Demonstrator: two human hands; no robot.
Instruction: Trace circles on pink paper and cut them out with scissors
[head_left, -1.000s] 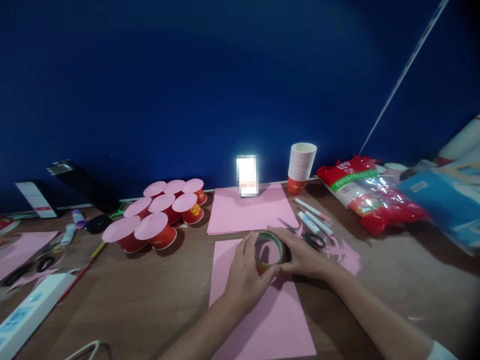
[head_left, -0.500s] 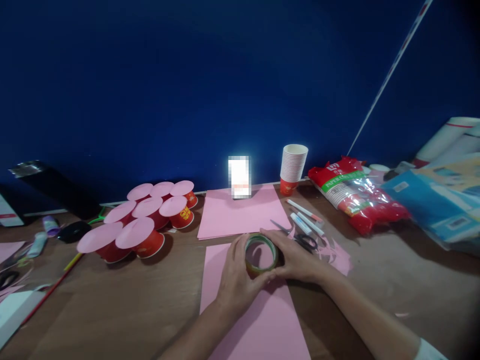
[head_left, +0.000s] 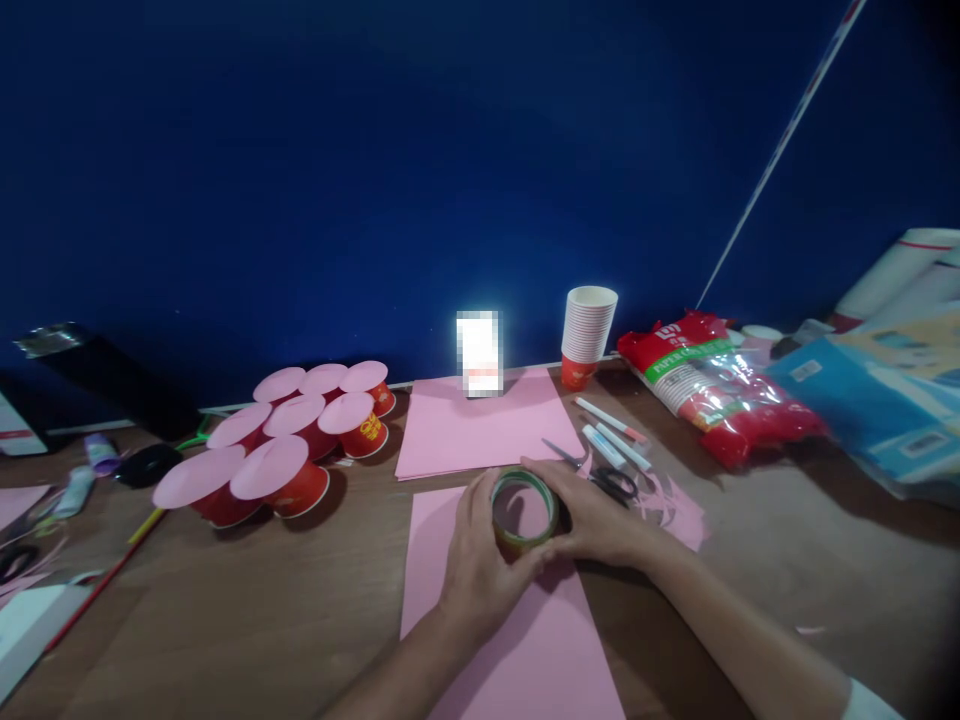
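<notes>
Since a second ago the view has swung a little to the right, so the red paper cups (head_left: 300, 492) sit farther left in it, while the roll of tape (head_left: 516, 546) keeps its place over the far part of the smooth pink sheet (head_left: 525, 650). That roll is a thick glossy ring, yellowish brown outside with a greenish rim, and pink shows through its round hole. Both hands are curled around it, fingers partly bent and spread only as wide as the ring: the left hand (head_left: 480, 570) grips its left side, the right hand (head_left: 596, 515) its right and far side, the thumbs close together at the near edge. Beyond lies a flat stack of pink paper (head_left: 450, 425). To the right, thin-bladed scissors (head_left: 616, 484) with dark looped handles rest beside curled, ragged pink scraps (head_left: 682, 515) and slim white markers (head_left: 604, 447). Farther right is a crinkled, shiny red plastic bag (head_left: 720, 390). On the left, the upturned cups carry flat pink discs (head_left: 270, 466), wider than the bases beneath, on the brown wooden table (head_left: 225, 620).
</notes>
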